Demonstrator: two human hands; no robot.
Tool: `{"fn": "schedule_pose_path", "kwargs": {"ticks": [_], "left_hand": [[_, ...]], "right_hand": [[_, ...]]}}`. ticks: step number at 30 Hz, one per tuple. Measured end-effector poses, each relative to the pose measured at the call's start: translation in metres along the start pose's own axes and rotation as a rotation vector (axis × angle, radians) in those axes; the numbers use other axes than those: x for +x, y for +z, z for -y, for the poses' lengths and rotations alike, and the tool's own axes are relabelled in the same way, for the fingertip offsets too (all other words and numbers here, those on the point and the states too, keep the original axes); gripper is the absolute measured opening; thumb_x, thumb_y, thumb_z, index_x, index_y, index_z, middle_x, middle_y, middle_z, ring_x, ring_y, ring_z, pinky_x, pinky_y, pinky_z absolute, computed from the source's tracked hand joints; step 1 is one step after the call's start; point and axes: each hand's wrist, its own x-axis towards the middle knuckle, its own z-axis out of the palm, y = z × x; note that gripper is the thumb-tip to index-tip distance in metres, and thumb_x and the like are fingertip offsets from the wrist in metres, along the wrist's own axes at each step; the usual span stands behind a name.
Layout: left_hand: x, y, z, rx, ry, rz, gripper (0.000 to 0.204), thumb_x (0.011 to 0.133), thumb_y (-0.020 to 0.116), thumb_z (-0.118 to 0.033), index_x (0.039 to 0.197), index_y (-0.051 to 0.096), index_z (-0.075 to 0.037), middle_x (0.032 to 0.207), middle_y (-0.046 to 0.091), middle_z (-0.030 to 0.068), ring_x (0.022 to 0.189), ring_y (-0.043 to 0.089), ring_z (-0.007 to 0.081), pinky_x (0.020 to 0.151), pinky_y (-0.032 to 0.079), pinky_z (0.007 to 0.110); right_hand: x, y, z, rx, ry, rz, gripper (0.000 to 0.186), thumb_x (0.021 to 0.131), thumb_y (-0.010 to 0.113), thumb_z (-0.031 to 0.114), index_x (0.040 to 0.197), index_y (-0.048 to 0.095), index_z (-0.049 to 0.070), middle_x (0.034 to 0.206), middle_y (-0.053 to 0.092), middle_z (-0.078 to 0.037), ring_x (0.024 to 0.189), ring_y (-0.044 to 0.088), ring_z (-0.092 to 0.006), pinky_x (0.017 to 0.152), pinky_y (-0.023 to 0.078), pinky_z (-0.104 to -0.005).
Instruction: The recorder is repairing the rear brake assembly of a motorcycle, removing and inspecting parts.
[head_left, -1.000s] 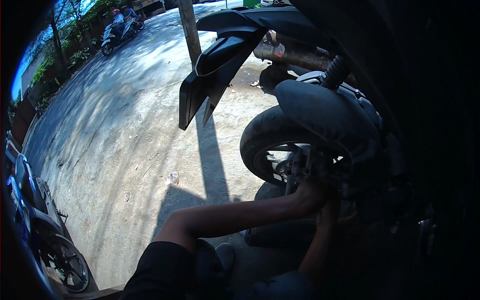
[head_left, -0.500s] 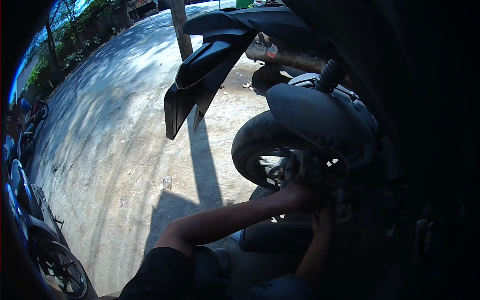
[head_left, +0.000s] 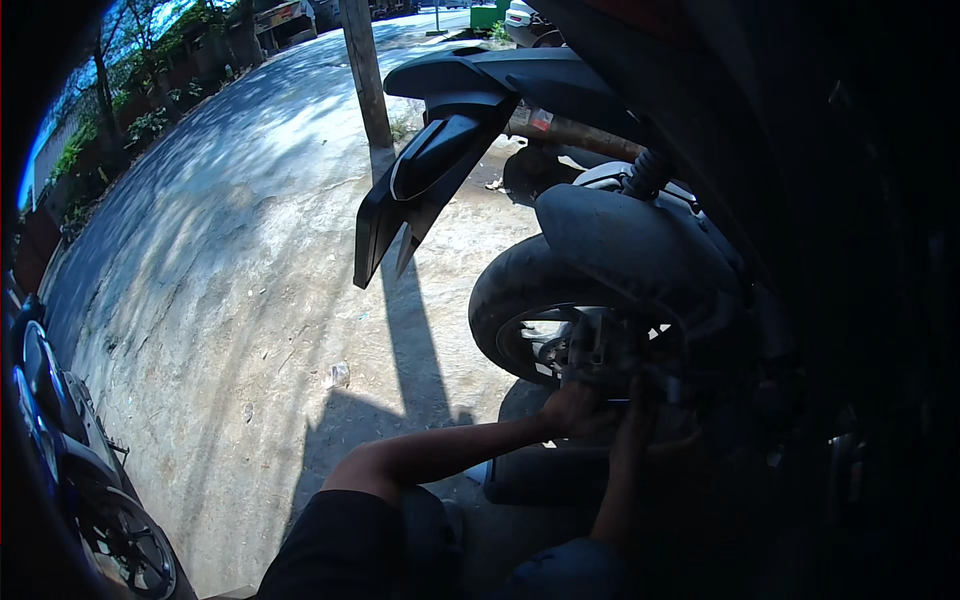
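The rear wheel (head_left: 497,308) of a motorcycle stands in front of me, under a dusty grey mudguard (head_left: 612,235). My left hand (head_left: 572,408) is at the wheel's lower side, near the hub, its fingers curled round something too dark to make out. Right beside it, my right hand (head_left: 630,425) reaches up from below toward the same dark parts. Its fingers are mostly lost in shadow. A thin pale glint shows between the two hands, too small to name. The hub and brake parts (head_left: 585,340) lie just above the hands, partly in shade.
A black tail piece (head_left: 440,150) juts out above the wheel. Below the hands lies a black rounded part (head_left: 550,475). A wooden post (head_left: 366,75) rises from the sunlit ground, and another motorcycle (head_left: 75,450) stands at the left edge. The right side is very dark.
My left hand has drawn back a little to the left and down from the hub. The right hand has shifted slightly left. The whole view has tilted up a little.
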Motion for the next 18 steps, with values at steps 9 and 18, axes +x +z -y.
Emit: {"fn": "schedule_pose_path", "kwargs": {"ticks": [9,18], "left_hand": [[-0.005,-0.031,-0.021,-0.089,0.265,0.151,0.032,0.098,0.05,-0.028,0.108,0.068,-0.003,0.094,0.073,0.0116,0.093,0.07,0.0315,0.081,0.055,0.044],[0.0,-0.038,-0.017,0.001,0.296,0.18,0.024,0.098,0.052,-0.016,0.108,0.064,0.002,0.097,0.069,0.021,0.091,0.069,0.0354,0.077,0.056,0.044]], "right_hand": [[-0.008,-0.002,0.011,0.123,0.094,0.03,0.048,0.097,0.061,0.041,0.134,0.051,0.012,0.097,0.058,-0.002,0.064,0.052,-0.0069,0.049,0.034,-0.0233],[-0.008,-0.008,0.004,0.088,0.193,0.135,0.05,0.095,0.064,0.046,0.132,0.052,0.015,0.099,0.058,0.001,0.075,0.053,-0.0073,0.057,0.038,-0.0234]]}}
